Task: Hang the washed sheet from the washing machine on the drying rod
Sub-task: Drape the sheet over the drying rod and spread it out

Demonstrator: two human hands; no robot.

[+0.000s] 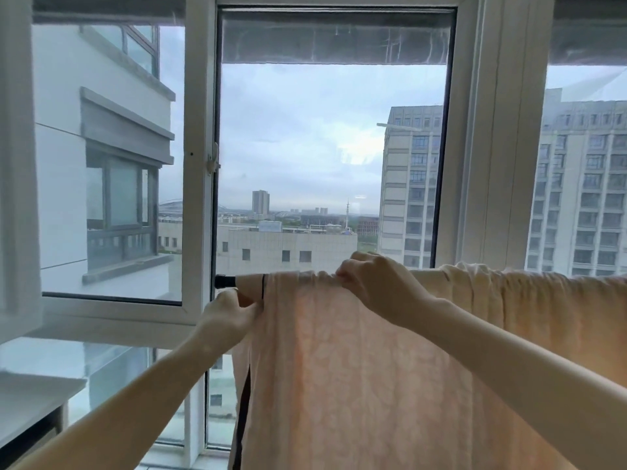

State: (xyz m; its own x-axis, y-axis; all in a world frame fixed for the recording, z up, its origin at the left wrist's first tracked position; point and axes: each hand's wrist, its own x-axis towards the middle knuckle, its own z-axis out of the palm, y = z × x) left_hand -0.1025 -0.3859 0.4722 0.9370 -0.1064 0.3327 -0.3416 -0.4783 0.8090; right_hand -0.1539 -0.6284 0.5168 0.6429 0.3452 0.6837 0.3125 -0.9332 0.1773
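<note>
The pale peach sheet [356, 368], faintly patterned, is draped over the drying rod [249, 283] and hangs down from it in front of the window, bunched in folds along the top and spreading off to the right edge of view. Its left edge falls just inside the rod's black-tipped end [225, 280], and a dark strip runs down that edge near the bottom. The right hand [376, 283] sits on top of the rod, its fingers [342, 276] curled down and pinching a gathered fold of the sheet at the rod line. The left hand [230, 313] is lower and to the left, just beneath the rod's end, with its fingers [252, 308] closed on the sheet's left edge right beside the rod. Both bare forearms reach up from the lower corners of the view. Behind the rod stands a white-framed window [200, 164], its left sash [112, 303] swung open. Through the glass show a grey cloudy sky, tall apartment blocks [576, 184] to the right, a white building [101, 147] close on the left, and low rooftops in the distance. A white ledge [34, 391] lies at lower left.
</note>
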